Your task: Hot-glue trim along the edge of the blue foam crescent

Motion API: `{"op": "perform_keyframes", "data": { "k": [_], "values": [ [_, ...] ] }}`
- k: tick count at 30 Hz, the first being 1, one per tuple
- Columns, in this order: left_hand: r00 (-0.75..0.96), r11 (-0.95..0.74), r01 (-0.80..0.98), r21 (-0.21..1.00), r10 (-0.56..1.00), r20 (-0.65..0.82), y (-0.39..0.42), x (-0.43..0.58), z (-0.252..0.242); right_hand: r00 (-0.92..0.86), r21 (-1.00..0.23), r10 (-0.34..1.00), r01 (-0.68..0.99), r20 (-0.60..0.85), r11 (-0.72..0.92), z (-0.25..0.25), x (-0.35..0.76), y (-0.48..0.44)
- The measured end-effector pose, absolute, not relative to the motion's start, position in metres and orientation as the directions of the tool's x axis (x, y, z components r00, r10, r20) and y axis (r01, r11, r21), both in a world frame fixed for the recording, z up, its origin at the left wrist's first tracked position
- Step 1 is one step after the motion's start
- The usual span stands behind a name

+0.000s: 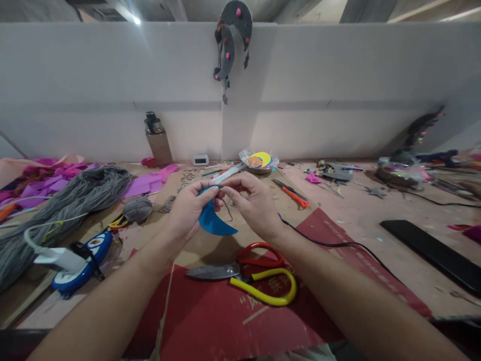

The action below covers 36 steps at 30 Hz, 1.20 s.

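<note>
A blue crescent-shaped cutout (214,221) is pinched near its upper tip by my left hand (188,205), with its other point hanging down to the right. Close against it, my right hand (253,200) pinches a strand of grey yarn (228,209) at that same upper tip. A loose length of the yarn droops between the two hands. The fingertips partly hide how yarn and cutout meet. Below the hands lie scissors (230,271) with one red and one yellow handle, resting on a red cardboard sheet (203,321).
Grey yarn skein (90,193), yarn ball (138,208) and blue power strip (99,245) lie left. An orange utility knife (295,195) sits beyond my right hand. A black cable (345,244) and black phone-like slab (432,255) lie right. Finished-looking grey crescent decoration (236,30) hangs on the partition.
</note>
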<state>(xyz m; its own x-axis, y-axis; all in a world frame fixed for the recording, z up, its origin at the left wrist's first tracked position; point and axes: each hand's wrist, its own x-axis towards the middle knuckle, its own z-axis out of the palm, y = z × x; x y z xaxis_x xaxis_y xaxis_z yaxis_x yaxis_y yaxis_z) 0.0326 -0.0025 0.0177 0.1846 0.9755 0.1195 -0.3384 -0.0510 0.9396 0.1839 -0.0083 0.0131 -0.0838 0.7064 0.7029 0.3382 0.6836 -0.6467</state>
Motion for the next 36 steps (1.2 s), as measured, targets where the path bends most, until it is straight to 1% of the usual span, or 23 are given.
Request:
{"op": "perform_keyframes", "data": {
  "k": [3,6,8,10,12,16,21,25,32,34,36],
  "values": [
    [0.115,-0.144,-0.258,0.955,0.977,0.178,-0.005,0.033,0.017,-0.072,-0.68,0.726,0.295,0.684,0.671,0.012,0.182,-0.008],
    [0.094,-0.24,-0.105,0.965,0.964,0.25,-0.007,0.034,0.017,-0.078,-0.688,0.736,0.301,0.672,0.66,0.013,0.182,-0.01],
    [0.096,-0.272,-0.017,0.962,0.957,0.272,-0.009,0.033,0.018,-0.061,-0.685,0.74,0.333,0.67,0.648,0.014,0.182,-0.011],
    [0.105,-0.27,0.027,0.963,0.958,0.266,-0.01,0.033,0.019,-0.032,-0.694,0.748,0.35,0.663,0.63,0.015,0.182,-0.012],
    [0.12,-0.246,0.01,0.969,0.963,0.243,-0.009,0.033,0.019,-0.039,-0.739,0.783,0.306,0.621,0.601,0.015,0.182,-0.011],
    [0.133,-0.197,-0.118,0.973,0.968,0.212,-0.004,0.034,0.017,-0.106,-0.85,0.864,0.154,0.492,0.503,0.013,0.181,-0.005],
    [0.096,-0.151,-0.184,0.971,0.981,0.171,-0.002,0.034,0.015,-0.12,-0.829,0.844,0.16,0.522,0.536,0.012,0.182,-0.003],
    [0.106,-0.175,-0.189,0.966,0.975,0.197,-0.003,0.035,0.014,-0.102,-0.817,0.832,0.161,0.545,0.554,0.01,0.181,-0.003],
    [0.104,-0.219,-0.089,0.972,0.968,0.228,-0.004,0.035,0.014,-0.091,-0.796,0.836,0.267,0.541,0.544,0.01,0.181,-0.005],
    [0.102,-0.207,-0.094,0.974,0.971,0.216,-0.004,0.035,0.015,-0.113,-0.82,0.849,0.223,0.516,0.528,0.01,0.181,-0.004],
    [0.1,-0.181,-0.133,0.975,0.976,0.195,-0.004,0.035,0.016,-0.162,-0.854,0.862,0.14,0.48,0.502,0.01,0.18,-0.002]
  ]
}}
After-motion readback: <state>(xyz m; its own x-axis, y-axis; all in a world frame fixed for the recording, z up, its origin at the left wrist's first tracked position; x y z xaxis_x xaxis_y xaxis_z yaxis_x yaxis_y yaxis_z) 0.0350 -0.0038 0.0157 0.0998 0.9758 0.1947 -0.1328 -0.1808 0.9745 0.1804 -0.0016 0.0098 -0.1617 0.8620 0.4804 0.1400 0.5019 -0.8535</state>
